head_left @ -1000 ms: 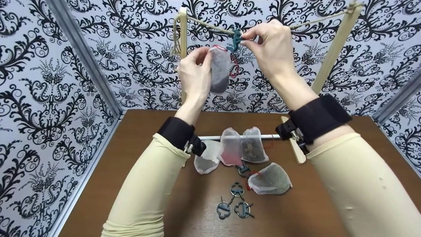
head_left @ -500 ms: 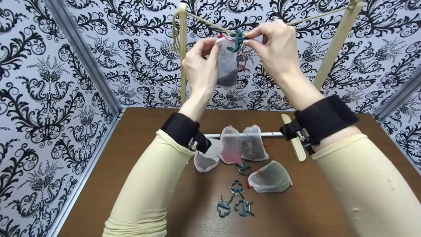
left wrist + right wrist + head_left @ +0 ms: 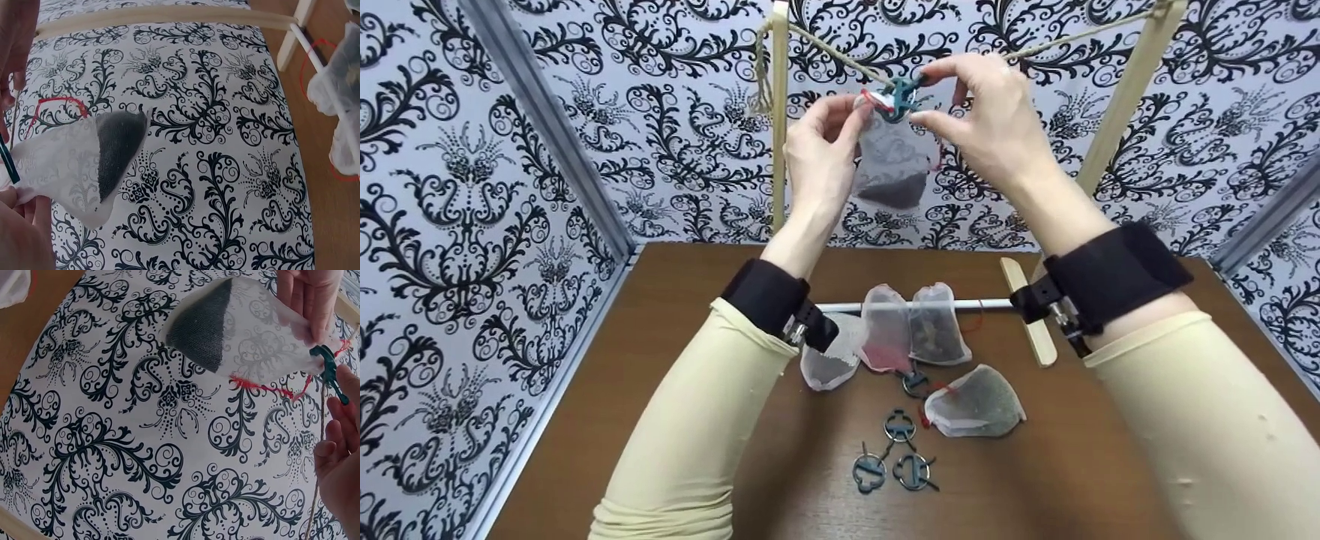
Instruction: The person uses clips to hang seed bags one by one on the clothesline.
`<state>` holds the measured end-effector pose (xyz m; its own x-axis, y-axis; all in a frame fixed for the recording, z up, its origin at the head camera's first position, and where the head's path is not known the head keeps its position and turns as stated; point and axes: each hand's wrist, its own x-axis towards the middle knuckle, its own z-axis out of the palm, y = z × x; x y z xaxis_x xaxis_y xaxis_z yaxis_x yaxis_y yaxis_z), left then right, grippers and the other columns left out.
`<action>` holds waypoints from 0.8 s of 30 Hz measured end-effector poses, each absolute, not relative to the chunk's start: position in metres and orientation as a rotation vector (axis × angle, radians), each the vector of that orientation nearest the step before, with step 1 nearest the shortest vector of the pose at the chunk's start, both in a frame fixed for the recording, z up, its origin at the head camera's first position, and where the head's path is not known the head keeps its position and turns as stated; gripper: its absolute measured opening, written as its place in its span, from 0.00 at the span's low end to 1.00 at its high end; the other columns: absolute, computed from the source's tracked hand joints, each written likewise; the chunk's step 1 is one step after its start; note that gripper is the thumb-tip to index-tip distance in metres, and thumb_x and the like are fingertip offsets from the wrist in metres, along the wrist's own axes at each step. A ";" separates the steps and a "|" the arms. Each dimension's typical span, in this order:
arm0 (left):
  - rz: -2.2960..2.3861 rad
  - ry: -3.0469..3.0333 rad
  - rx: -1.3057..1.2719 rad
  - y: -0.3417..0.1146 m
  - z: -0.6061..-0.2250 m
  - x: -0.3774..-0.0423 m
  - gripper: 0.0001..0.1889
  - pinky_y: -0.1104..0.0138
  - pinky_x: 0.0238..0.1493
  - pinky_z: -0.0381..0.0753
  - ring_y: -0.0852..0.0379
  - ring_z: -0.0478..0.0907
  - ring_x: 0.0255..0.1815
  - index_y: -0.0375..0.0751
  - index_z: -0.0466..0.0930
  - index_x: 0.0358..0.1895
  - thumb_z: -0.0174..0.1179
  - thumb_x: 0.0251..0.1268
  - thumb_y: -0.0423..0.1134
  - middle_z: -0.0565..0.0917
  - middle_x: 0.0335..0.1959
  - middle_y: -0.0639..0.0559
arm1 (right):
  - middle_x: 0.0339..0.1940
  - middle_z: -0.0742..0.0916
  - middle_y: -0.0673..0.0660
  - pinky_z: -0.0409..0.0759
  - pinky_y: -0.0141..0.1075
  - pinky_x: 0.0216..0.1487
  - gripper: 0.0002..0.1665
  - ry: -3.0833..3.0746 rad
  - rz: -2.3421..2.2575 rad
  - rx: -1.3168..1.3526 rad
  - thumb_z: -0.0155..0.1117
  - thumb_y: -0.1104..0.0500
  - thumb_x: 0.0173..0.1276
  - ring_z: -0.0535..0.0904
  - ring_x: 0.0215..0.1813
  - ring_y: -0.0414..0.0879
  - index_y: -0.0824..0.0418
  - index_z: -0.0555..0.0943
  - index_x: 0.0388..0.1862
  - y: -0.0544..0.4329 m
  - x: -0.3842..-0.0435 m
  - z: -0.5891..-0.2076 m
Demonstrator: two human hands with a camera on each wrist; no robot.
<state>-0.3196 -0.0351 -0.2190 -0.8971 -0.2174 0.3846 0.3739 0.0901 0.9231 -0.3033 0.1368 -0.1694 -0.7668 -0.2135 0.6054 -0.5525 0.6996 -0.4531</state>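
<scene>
My left hand pinches the gathered top of a white mesh drawstring bag, which hangs down with dark grainy contents in its lower part. A red cord loops beside the bag. At the sagging rope, a green plant clip with a metal ring sits over the bag's top edge. Thumb and index finger of my right hand span the clip's two handles, spread wide. In the right wrist view the clip lies against the bag's mouth, with the right thumb on it and fingertips at its handle end.
Wooden posts hold the rope at both sides. On the brown table lie several filled mesh bags, some over a white rod. Several more plant clips lie in front. A wooden foot stands right.
The left hand has brought the bag's top rightward to the clip, and the bag has swung right. My right thumb and index finger have moved apart as the clip's handles spread.
</scene>
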 end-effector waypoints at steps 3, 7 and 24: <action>-1.754 -2.004 -0.195 -0.038 -0.223 -0.316 0.14 0.74 0.52 0.80 0.64 0.83 0.48 0.48 0.81 0.54 0.63 0.68 0.43 0.88 0.50 0.55 | 0.58 0.86 0.56 0.69 0.35 0.54 0.29 -2.348 0.793 0.666 0.71 0.55 0.64 0.74 0.47 0.45 0.59 0.77 0.64 0.137 -0.301 -0.176; -1.662 -1.993 -0.246 -0.041 -0.231 -0.310 0.19 0.73 0.57 0.80 0.61 0.81 0.55 0.46 0.75 0.62 0.61 0.70 0.39 0.83 0.58 0.51 | 0.61 0.83 0.60 0.72 0.41 0.61 0.33 -2.289 0.760 0.716 0.68 0.56 0.67 0.77 0.52 0.52 0.60 0.71 0.70 0.140 -0.299 -0.188; -1.305 -2.238 -0.509 -0.048 -0.321 -0.278 0.12 0.70 0.47 0.84 0.56 0.82 0.42 0.40 0.80 0.53 0.60 0.68 0.33 0.84 0.50 0.47 | 0.49 0.88 0.64 0.84 0.45 0.51 0.18 -2.426 0.692 1.024 0.68 0.65 0.65 0.84 0.46 0.56 0.67 0.81 0.53 0.178 -0.280 -0.298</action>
